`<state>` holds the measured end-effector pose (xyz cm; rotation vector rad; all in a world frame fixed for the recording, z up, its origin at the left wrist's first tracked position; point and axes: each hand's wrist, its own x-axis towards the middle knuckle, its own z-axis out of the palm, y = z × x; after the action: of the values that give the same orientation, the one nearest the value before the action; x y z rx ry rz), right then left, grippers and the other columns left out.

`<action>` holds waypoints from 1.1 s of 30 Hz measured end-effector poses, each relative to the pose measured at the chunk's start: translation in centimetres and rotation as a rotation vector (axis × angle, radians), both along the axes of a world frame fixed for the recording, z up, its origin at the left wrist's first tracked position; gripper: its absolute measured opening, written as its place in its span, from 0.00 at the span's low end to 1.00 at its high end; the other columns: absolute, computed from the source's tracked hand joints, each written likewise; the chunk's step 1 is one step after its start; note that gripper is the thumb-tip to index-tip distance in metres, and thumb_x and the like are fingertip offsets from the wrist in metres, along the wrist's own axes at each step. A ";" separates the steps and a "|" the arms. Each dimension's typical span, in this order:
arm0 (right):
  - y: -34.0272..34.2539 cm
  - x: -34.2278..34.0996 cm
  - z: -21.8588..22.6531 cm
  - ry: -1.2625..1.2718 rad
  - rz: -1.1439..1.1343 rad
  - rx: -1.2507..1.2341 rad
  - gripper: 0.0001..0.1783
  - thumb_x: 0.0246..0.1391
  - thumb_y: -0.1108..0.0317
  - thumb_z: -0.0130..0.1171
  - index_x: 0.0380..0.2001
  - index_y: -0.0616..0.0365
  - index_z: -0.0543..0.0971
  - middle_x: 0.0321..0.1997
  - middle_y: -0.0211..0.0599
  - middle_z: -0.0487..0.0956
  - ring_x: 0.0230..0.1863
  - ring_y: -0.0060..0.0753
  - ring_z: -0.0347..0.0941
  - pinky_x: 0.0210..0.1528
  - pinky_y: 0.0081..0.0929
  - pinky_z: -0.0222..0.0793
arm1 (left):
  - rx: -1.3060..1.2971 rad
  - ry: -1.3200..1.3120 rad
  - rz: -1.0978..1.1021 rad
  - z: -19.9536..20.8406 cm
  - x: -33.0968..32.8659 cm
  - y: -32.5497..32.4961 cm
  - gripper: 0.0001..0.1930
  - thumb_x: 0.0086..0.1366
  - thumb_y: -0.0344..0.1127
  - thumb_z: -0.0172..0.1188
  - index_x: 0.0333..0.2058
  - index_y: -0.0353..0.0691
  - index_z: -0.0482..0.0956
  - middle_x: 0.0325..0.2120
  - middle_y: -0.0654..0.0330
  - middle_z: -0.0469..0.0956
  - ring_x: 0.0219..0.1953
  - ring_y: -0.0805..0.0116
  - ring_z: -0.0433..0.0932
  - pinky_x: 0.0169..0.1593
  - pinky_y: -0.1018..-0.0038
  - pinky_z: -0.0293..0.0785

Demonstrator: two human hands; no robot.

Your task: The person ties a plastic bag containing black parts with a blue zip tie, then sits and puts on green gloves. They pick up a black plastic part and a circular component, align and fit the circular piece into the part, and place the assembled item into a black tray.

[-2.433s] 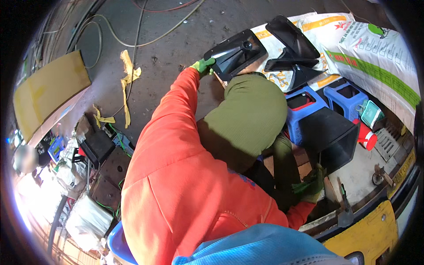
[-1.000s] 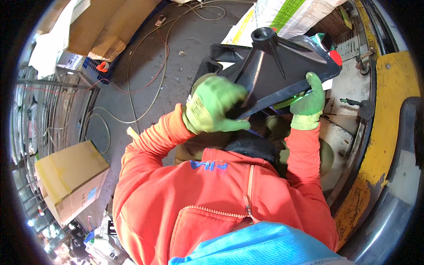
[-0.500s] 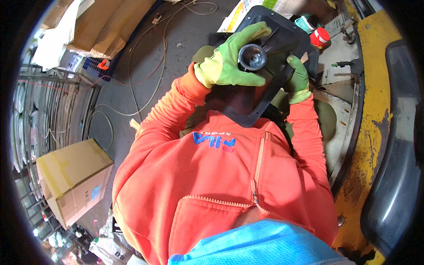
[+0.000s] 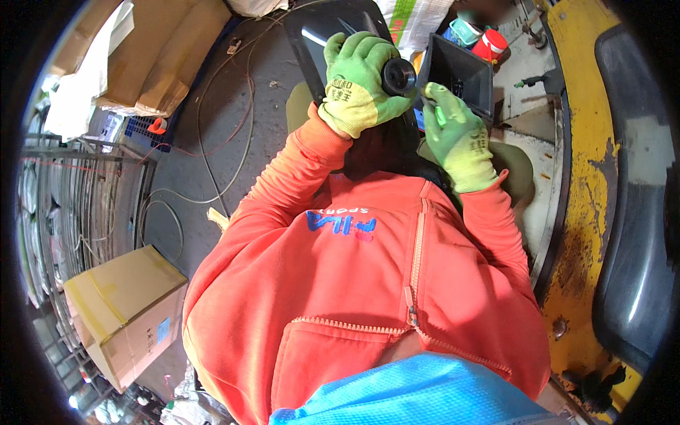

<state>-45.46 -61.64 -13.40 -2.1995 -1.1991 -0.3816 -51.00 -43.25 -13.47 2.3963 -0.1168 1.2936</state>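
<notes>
My gloved left hand (image 4: 361, 85) is closed around a black moulded plastic part (image 4: 328, 32), beside its round, hollow neck (image 4: 399, 76). The part's broad, glossy panel stretches away beyond my fingers, and its near portion lies in shadow above my lap. Just right of the neck, my gloved right hand (image 4: 457, 134) has its fingers curled around a small bright green object (image 4: 440, 115). Most of that object is hidden by the glove, so its kind is unclear. The right fingertips are close to the neck, apparently not touching it.
A dark open bin (image 4: 460, 74) stands beyond my right hand, near a red-and-white container (image 4: 490, 46) and a teal tub (image 4: 465, 32). A white sack (image 4: 414, 25) lies behind. Yellow machinery (image 4: 577, 177) borders the right; cables (image 4: 248, 120) and cardboard boxes (image 4: 127, 304) are left.
The black part has turned and shifted away and left, uncovering the bin. My right hand has let go of its edge and now shows the green object in its fingers.
</notes>
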 end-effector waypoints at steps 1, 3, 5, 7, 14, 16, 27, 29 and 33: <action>-0.2 -0.8 0.1 0.000 -0.060 -0.100 0.18 0.49 0.68 0.54 0.46 0.56 0.72 0.37 0.41 0.77 0.34 0.43 0.76 0.37 0.34 0.73 | 0.016 -0.007 0.015 0.0 0.0 -0.3 0.23 0.33 0.44 0.68 0.31 0.44 0.75 0.33 0.60 0.75 0.42 0.59 0.72 0.52 0.57 0.56; -0.3 -1.6 0.5 -0.034 -0.135 -0.230 0.19 0.47 0.69 0.55 0.45 0.55 0.73 0.39 0.42 0.77 0.35 0.46 0.76 0.37 0.36 0.73 | 0.064 -0.012 0.059 0.2 -0.2 -0.9 0.23 0.32 0.45 0.68 0.31 0.44 0.75 0.35 0.61 0.75 0.43 0.59 0.72 0.52 0.56 0.56; -0.3 -1.8 0.8 -0.090 -0.169 -0.288 0.19 0.45 0.69 0.56 0.44 0.53 0.73 0.38 0.41 0.77 0.34 0.47 0.75 0.36 0.38 0.72 | 0.091 -0.012 0.084 0.4 -0.5 -1.4 0.24 0.33 0.44 0.67 0.32 0.43 0.75 0.35 0.61 0.74 0.44 0.59 0.71 0.53 0.55 0.55; -0.3 -1.7 1.2 -0.166 -0.211 -0.343 0.18 0.43 0.68 0.58 0.42 0.51 0.73 0.34 0.37 0.76 0.31 0.44 0.75 0.32 0.37 0.71 | 0.115 -0.019 0.093 0.7 -0.7 -1.7 0.24 0.33 0.44 0.66 0.32 0.43 0.75 0.35 0.61 0.74 0.44 0.58 0.71 0.53 0.55 0.55; 0.2 -0.8 1.9 -0.361 -0.256 -0.314 0.16 0.40 0.67 0.60 0.38 0.48 0.74 0.28 0.33 0.73 0.26 0.40 0.74 0.26 0.37 0.70 | 0.129 0.039 0.032 2.3 -1.3 -1.5 0.25 0.31 0.40 0.66 0.34 0.46 0.75 0.37 0.63 0.74 0.47 0.58 0.70 0.55 0.57 0.56; 0.4 -0.5 2.1 -0.420 -0.259 -0.302 0.12 0.42 0.65 0.58 0.34 0.48 0.74 0.26 0.33 0.72 0.26 0.38 0.74 0.26 0.36 0.69 | 0.146 0.037 0.010 2.7 -1.3 -1.4 0.25 0.31 0.40 0.66 0.34 0.45 0.75 0.36 0.62 0.74 0.46 0.57 0.70 0.54 0.58 0.56; 1.7 1.0 4.6 -0.622 -0.215 -0.333 0.06 0.50 0.63 0.51 0.27 0.50 0.76 0.22 0.33 0.72 0.23 0.35 0.73 0.25 0.35 0.66 | 0.131 0.179 -0.318 4.4 -0.4 1.4 0.25 0.34 0.42 0.69 0.34 0.40 0.75 0.33 0.55 0.75 0.41 0.53 0.72 0.51 0.60 0.61; 2.1 1.0 4.8 -0.591 -0.177 -0.288 0.06 0.51 0.63 0.51 0.27 0.51 0.76 0.22 0.34 0.73 0.23 0.36 0.74 0.25 0.35 0.66 | 0.090 0.280 -0.386 4.9 -0.4 2.3 0.26 0.34 0.43 0.69 0.35 0.40 0.75 0.34 0.54 0.75 0.40 0.52 0.72 0.50 0.61 0.63; 2.6 0.7 5.0 -0.530 -0.101 -0.290 0.07 0.52 0.64 0.51 0.28 0.52 0.77 0.21 0.36 0.75 0.24 0.38 0.75 0.27 0.36 0.67 | -0.124 0.649 -0.732 5.4 -0.6 3.9 0.27 0.37 0.41 0.71 0.38 0.37 0.74 0.36 0.54 0.75 0.41 0.58 0.73 0.48 0.68 0.66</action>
<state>-44.77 -59.08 -8.43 -2.5010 -1.4925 -0.9289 -51.57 -39.34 -8.06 2.2051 -0.6226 0.1789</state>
